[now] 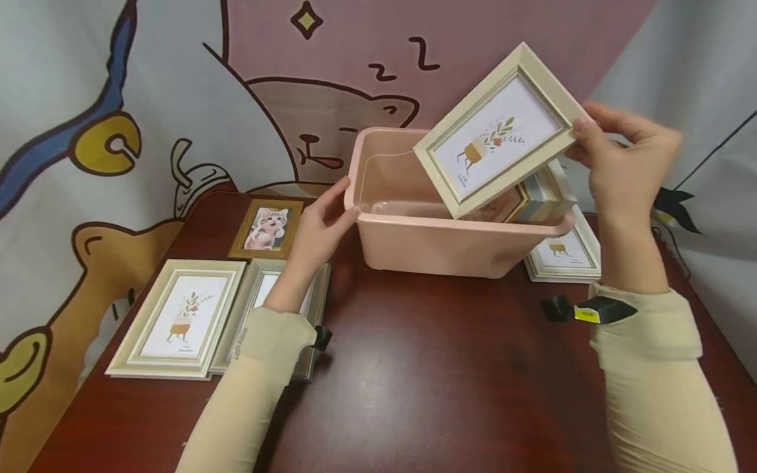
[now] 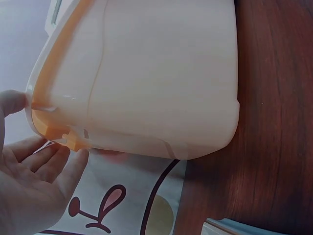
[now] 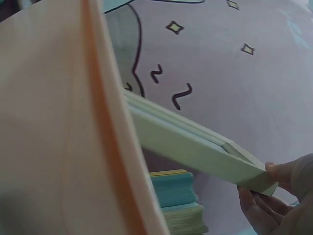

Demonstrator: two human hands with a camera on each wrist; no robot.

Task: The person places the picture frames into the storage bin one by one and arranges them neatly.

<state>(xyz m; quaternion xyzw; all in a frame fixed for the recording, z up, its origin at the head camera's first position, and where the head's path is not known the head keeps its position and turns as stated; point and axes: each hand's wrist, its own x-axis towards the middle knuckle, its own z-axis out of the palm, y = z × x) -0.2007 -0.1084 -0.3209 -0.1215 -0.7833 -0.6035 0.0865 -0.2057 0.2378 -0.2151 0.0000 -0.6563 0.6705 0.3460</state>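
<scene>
My right hand (image 1: 627, 154) pinches a cream picture frame (image 1: 556, 85) by its right corner, thumb on the front. The frame is tilted above a pink plastic bin (image 1: 437, 246), its lower corner by the front rim. In the right wrist view the same picture frame (image 3: 195, 152) shows edge-on. My left hand (image 1: 319, 233) holds the bin's left rim, thumb and fingers on either side of it. From the left wrist view, the fingers of the left hand (image 2: 36, 181) lie along the rim's underside. Inside the bin at the right are several stacked frames (image 1: 547, 197), partly hidden.
On the dark wooden table (image 1: 443, 374), a brown frame with a kitten picture (image 1: 266, 228) lies left, behind a cream frame (image 1: 177, 318) and another frame (image 1: 319, 289) partly under my left arm. A white frame (image 1: 570, 253) lies right of the bin. A patterned cloth (image 1: 331, 39) hangs behind.
</scene>
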